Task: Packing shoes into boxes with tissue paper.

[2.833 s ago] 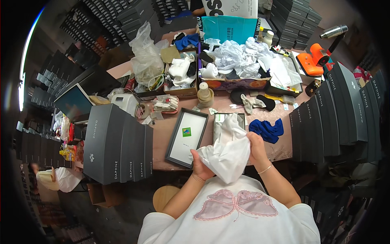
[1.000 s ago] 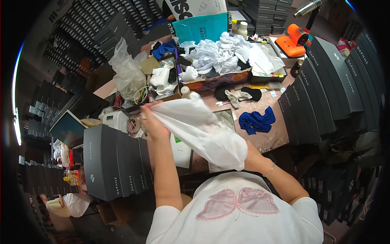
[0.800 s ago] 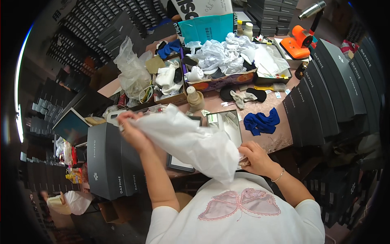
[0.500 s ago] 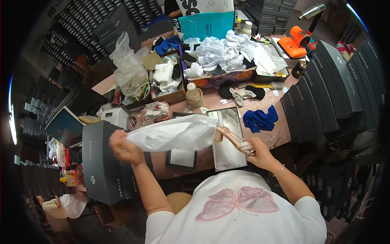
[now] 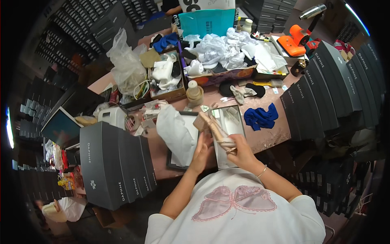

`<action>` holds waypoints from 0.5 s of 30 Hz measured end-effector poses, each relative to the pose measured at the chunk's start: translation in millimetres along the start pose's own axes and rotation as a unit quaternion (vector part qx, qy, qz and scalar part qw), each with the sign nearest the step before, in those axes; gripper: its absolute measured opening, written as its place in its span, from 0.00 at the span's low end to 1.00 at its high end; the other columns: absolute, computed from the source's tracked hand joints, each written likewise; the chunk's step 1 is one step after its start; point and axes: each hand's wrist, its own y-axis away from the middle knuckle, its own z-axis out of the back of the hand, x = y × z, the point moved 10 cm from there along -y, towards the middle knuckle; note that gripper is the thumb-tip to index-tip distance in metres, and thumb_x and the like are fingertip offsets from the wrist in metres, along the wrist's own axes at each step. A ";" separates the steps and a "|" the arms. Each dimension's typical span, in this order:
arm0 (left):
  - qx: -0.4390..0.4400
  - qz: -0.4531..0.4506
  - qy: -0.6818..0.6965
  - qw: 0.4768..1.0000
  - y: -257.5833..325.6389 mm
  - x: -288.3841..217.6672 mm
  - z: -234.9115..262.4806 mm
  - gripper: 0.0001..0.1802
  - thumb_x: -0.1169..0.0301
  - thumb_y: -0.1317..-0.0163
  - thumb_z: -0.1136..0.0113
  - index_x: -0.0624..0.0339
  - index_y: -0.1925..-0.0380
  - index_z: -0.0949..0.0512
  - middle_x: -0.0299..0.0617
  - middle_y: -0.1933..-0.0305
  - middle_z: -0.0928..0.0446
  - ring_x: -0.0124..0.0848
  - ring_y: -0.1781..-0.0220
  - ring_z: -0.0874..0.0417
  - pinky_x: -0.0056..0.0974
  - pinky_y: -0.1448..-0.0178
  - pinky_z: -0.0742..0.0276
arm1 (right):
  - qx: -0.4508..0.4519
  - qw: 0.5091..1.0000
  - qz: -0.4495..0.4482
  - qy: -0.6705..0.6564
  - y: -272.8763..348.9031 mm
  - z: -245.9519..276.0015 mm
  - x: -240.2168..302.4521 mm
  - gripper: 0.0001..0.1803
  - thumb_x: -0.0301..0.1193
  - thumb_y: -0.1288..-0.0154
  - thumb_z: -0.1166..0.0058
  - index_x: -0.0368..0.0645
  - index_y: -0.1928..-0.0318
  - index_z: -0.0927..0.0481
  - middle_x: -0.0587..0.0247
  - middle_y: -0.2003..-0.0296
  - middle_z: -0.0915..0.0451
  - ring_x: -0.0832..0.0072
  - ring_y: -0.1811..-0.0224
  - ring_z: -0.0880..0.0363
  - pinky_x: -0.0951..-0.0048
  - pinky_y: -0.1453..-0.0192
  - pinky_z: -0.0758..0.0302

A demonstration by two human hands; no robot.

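Note:
A beige, shiny heeled shoe (image 5: 216,129) is in my right hand (image 5: 240,153), whose fingers are closed round one end of it. Its block heel points up and to the left. My left hand (image 5: 200,153) is just beside the shoe, fingers stretched out and slightly blurred; whether they touch it I cannot tell. A white wrapping bag (image 5: 175,132) lies loose over a dark-edged box lid (image 5: 172,164) to the left. Beneath the shoe is an open shoe box (image 5: 240,118) with white paper inside, partly hidden by my hands.
Dark shoe boxes stand in rows at left (image 5: 107,162) and right (image 5: 325,89). Behind are a carton of crumpled white paper (image 5: 221,53), a tape roll (image 5: 195,93) and a plastic bag (image 5: 126,65). A blue cloth (image 5: 261,118) lies right of the open box.
My left hand has let go of the white bag, which now lies on the lid, and has moved right to the shoe. My right hand has brought the shoe slightly left and tilted it up.

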 end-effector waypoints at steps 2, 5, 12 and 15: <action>-0.050 0.088 0.248 0.964 -6.6 17.4 -5.9 0.29 0.54 0.29 0.52 0.63 0.37 0.37 0.46 0.46 0.27 0.39 0.46 0.24 0.45 0.40 0.28 | 0.102 0.992 0.055 -0.052 -1.0 -19.1 36.1 0.37 0.30 0.51 0.35 0.38 0.39 0.34 0.46 0.49 0.30 0.50 0.45 0.32 0.60 0.41 0.32; -0.056 0.163 0.253 0.952 -2.4 40.2 2.5 0.24 0.56 0.27 0.56 0.64 0.42 0.34 0.46 0.49 0.26 0.37 0.45 0.24 0.44 0.40 0.26 | 0.206 0.971 0.049 -0.112 0.4 -29.6 31.7 0.39 0.40 0.49 0.32 0.40 0.38 0.32 0.48 0.45 0.31 0.52 0.41 0.33 0.59 0.37 0.35; -0.060 0.263 0.269 0.925 30.1 56.3 -17.4 0.20 0.61 0.28 0.53 0.62 0.43 0.33 0.48 0.49 0.25 0.39 0.47 0.21 0.47 0.40 0.24 | 0.229 0.970 0.044 -0.062 17.5 -20.5 5.6 0.30 0.28 0.52 0.43 0.38 0.43 0.26 0.50 0.44 0.31 0.54 0.39 0.35 0.59 0.34 0.37; -0.052 0.256 0.238 0.935 31.0 60.5 -25.5 0.18 0.64 0.28 0.53 0.60 0.43 0.33 0.46 0.50 0.25 0.38 0.48 0.21 0.45 0.42 0.23 | 0.251 0.963 0.097 -0.017 26.0 -7.6 10.8 0.31 0.33 0.50 0.40 0.38 0.43 0.26 0.49 0.43 0.32 0.54 0.38 0.36 0.59 0.34 0.38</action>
